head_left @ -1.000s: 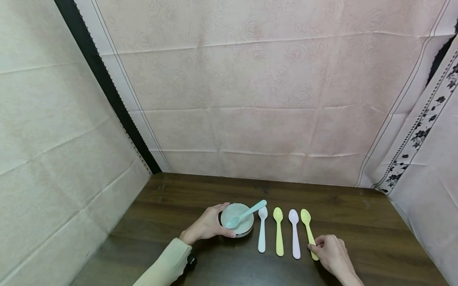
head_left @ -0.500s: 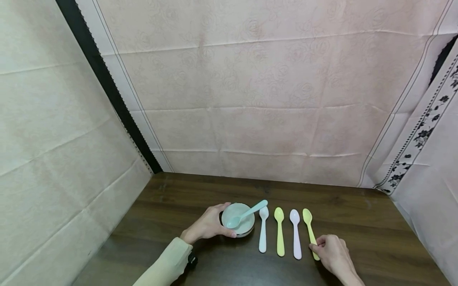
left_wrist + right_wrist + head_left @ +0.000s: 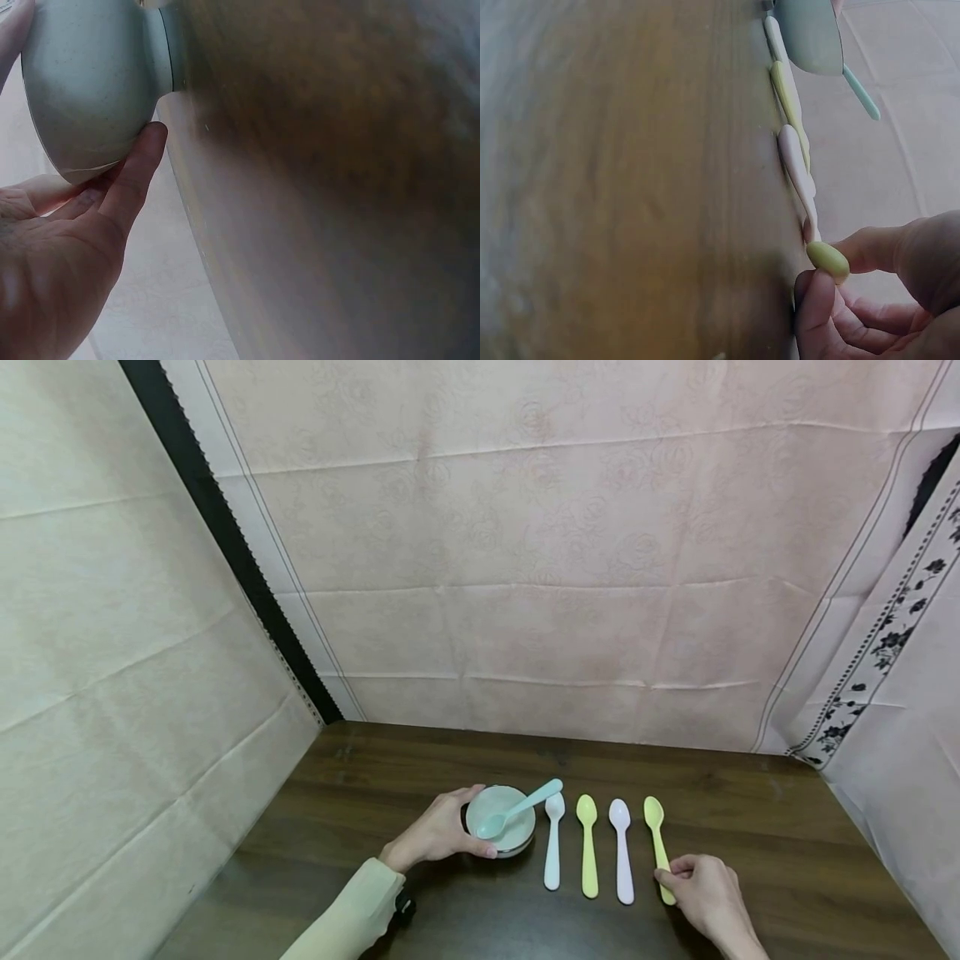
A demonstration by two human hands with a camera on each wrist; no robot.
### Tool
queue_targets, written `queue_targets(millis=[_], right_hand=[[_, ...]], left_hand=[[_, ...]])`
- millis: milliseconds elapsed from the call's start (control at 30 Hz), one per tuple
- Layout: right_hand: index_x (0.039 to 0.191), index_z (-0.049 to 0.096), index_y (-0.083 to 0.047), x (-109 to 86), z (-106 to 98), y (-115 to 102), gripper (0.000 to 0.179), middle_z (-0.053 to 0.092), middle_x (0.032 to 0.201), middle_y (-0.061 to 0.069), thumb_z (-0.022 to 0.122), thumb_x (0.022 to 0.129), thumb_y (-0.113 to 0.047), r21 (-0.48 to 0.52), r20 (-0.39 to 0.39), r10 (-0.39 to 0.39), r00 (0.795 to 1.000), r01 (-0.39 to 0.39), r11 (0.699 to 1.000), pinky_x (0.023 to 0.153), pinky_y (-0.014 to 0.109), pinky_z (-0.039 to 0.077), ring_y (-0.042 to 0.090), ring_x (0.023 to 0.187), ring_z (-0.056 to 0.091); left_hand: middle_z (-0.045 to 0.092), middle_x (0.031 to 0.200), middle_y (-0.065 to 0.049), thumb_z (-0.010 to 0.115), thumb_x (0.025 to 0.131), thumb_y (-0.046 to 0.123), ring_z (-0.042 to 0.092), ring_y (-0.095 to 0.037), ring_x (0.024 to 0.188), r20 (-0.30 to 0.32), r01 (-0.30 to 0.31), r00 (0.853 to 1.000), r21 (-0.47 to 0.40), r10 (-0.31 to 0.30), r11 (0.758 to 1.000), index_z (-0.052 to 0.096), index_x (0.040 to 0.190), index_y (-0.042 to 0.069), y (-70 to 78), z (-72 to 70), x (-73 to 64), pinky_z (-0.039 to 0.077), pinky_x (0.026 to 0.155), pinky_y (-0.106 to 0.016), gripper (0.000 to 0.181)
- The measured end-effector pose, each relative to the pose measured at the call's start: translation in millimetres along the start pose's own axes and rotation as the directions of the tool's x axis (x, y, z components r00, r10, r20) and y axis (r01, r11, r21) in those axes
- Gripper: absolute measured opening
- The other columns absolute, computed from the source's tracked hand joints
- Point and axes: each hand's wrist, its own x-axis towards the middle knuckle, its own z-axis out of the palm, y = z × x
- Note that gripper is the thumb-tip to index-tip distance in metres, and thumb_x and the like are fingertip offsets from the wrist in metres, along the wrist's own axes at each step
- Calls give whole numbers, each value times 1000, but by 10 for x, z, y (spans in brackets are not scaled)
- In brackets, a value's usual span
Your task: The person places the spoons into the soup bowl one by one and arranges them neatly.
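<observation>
My left hand grips a pale bowl around its left side, thumb at the near rim and fingers at the far one. A light teal spoon leans in the bowl, its handle sticking out to the right over the rim. With thumb and fingertips my right hand pinches the handle end of a yellow spoon at the right end of a row. In the right wrist view that handle end shows between thumb and fingers.
To the right of the bowl lie a light blue spoon, another yellow spoon and a lilac spoon, side by side. They rest on a dark wooden table, backed by a pale cloth.
The right hand and its yellow spoon have shifted slightly right, away from the lilac spoon, and the spoon stands a little straighter. The left hand keeps its grip on the bowl.
</observation>
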Motion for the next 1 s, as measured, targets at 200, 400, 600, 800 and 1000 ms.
queue_targets(millis=[200,400,600,800,1000], right_hand=[[92,81,-6,-17,-17,15,17,76,76,-3,81,94,-24,39,-2,11,1000,-11,999,68,30,45,12,75,61],[95,80,1,-37,-8,20,19,78,78,-1,78,95,-19,149,7,43,999,-44,988,60,25,50,10,64,71],[101,78,7,-51,16,35,22,79,80,2,77,96,-14,230,23,65,998,-69,971,57,25,56,12,62,74],[107,77,10,-52,23,26,25,80,85,4,76,98,-13,271,31,71,997,-77,960,59,25,57,13,63,74],[113,74,13,-53,35,26,28,80,85,5,75,100,-12,306,51,79,996,-91,948,61,25,60,13,65,75]], left_hand=[[50,167,-25,100,77,43,54,-40,151,5,-4,1000,2,4,1000,44,163,-5,-4,3,2,46,123,-60,113],[51,166,-24,100,77,43,55,-39,150,3,2,1000,-4,-2,1000,44,163,-4,-7,6,0,46,122,-60,113],[52,166,-24,100,77,43,56,-39,149,-2,-1,1000,-1,1,1000,44,163,-4,-18,6,2,47,121,-60,113],[52,166,-25,100,77,43,56,-38,148,1,-7,1000,-7,7,1000,45,163,-4,-16,0,12,47,121,-59,113],[51,166,-25,101,76,42,56,-38,148,2,-9,1000,-11,9,1000,44,162,-5,-12,-2,8,47,122,-59,114]])
